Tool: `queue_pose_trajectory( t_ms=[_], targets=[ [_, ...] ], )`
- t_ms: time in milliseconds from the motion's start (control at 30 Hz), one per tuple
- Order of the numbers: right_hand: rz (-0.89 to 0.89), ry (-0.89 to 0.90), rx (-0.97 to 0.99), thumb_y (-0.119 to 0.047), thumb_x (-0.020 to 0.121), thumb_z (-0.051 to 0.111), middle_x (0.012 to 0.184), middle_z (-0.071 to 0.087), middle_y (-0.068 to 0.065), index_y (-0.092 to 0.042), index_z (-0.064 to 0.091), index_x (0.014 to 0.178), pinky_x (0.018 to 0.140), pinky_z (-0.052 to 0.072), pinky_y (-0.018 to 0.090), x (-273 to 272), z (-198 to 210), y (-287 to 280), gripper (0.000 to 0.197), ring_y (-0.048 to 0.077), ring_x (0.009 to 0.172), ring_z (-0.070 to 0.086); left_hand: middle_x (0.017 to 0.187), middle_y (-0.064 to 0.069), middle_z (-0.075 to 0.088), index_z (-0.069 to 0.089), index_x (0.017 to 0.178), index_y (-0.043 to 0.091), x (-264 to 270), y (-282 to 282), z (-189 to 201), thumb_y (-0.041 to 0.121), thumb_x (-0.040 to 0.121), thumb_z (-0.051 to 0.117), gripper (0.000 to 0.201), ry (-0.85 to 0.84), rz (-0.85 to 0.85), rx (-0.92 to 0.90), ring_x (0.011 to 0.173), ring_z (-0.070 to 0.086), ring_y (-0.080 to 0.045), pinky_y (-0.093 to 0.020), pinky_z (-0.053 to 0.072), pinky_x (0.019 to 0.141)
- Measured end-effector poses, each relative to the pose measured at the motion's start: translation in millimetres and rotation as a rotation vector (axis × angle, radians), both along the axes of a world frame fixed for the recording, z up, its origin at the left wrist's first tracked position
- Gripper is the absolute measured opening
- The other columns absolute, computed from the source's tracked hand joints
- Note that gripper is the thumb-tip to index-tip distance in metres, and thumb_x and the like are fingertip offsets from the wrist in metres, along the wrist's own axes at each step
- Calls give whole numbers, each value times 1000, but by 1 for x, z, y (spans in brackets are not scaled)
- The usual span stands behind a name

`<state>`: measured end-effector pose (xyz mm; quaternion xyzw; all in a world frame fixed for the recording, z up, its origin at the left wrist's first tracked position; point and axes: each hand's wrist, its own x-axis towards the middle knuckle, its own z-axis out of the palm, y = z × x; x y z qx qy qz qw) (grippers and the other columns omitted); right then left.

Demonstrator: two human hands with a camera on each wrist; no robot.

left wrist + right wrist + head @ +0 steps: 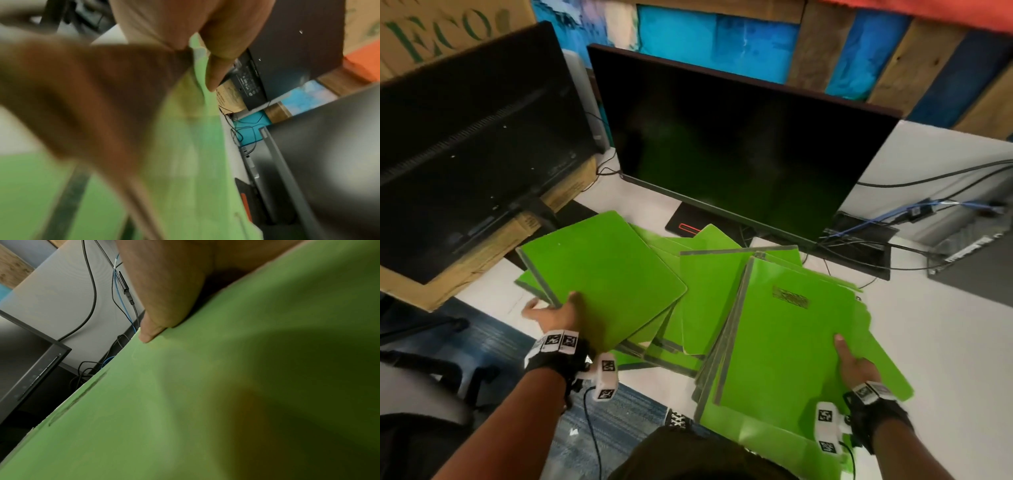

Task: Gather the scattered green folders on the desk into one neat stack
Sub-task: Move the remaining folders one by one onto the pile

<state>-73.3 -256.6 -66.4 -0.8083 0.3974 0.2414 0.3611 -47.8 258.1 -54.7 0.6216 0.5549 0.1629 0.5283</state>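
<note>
Several green folders lie fanned over the white desk (945, 325). My left hand (558, 313) grips the near corner of a green folder (602, 274), thumb on top, lifting it at the left of the pile. In the left wrist view a finger (218, 68) lies along that folder (195, 146). My right hand (854, 365) holds the near right edge of a thick bundle of green folders (784, 342), thumb on the top cover. The right wrist view shows the thumb (162, 308) pressed on the green cover (205, 402). More folders (698, 284) lie between the two.
A large dark monitor (739, 147) stands behind the pile; a second monitor (476, 137) leans on a cardboard box (482, 253) at the left. Cables (928, 209) and a cable hatch sit at the right rear. An office chair (431, 377) is at the lower left.
</note>
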Motion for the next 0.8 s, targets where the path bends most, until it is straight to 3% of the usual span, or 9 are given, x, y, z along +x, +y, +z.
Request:
queue_pose_trajectory(
  t_ms=[67, 167, 267, 433, 500, 567, 633, 733, 800],
  targets=[
    [-12, -2, 3, -69, 84, 39, 100, 61, 28, 10, 64, 102, 74, 35, 34, -1, 0, 1, 84, 32, 83, 55, 110, -17, 56, 27, 135, 13, 1, -7, 5, 19, 67, 80, 86, -21, 38, -96, 92, 62, -28, -37, 52, 85],
    [-36, -10, 8, -72, 82, 39, 99, 63, 27, 8, 66, 99, 77, 41, 36, -1, 1, 2, 86, 33, 84, 58, 108, -20, 64, 57, 115, -1, 3, -16, 23, 13, 71, 76, 49, -60, -32, -74, 94, 64, -29, -36, 52, 78],
    [-45, -28, 17, -76, 79, 39, 101, 65, 26, 3, 67, 100, 79, 43, 37, -3, -2, 3, 86, 33, 86, 60, 101, -21, 64, 58, 102, 6, 7, -17, 54, 9, 80, 66, 24, -231, -221, 79, 87, 60, -23, -40, 52, 75],
    [-62, -45, 46, -73, 81, 39, 90, 67, 22, 4, 67, 90, 66, 41, 33, -5, -1, 2, 83, 28, 71, 57, 85, 1, 63, 56, 91, 27, 1, -21, 129, 7, 88, 60, 21, -496, -522, 208, 69, 60, -14, -32, 50, 63],
    [-61, -49, 57, -72, 82, 39, 90, 67, 23, 3, 68, 91, 60, 38, 32, -5, -1, 1, 81, 24, 65, 54, 90, 2, 65, 59, 96, 29, -2, -25, 162, 6, 89, 57, 24, -593, -626, 204, 75, 63, -12, -29, 53, 65],
    [-67, -66, 70, -69, 83, 42, 89, 65, 22, 2, 67, 98, 65, 38, 32, -6, -2, -2, 77, 25, 68, 55, 102, -7, 65, 60, 109, 25, -1, -31, 184, 2, 89, 54, 31, -690, -742, 136, 91, 62, -26, -37, 54, 78],
    [-76, -93, 79, -67, 84, 43, 96, 64, 23, -1, 66, 105, 72, 39, 32, -7, -5, -3, 73, 28, 75, 55, 108, -11, 61, 56, 120, 17, 6, -45, 190, -4, 88, 50, 39, -739, -843, 22, 96, 58, -30, -43, 51, 84],
    [-60, -105, 85, -64, 87, 40, 107, 63, 24, -1, 63, 115, 75, 37, 32, -10, -3, -3, 72, 28, 81, 52, 94, 2, 67, 57, 114, 21, 17, -88, 180, -13, 86, 46, 45, -699, -958, -133, 80, 63, -13, -28, 55, 72],
    [-54, -83, 88, -64, 89, 37, 117, 60, 26, 0, 59, 121, 79, 38, 33, -9, 0, -2, 75, 30, 88, 53, 87, 0, 64, 56, 112, 19, 24, -118, 156, -5, 81, 59, 39, -600, -1023, -206, 74, 60, -15, -28, 51, 66]
  ],
)
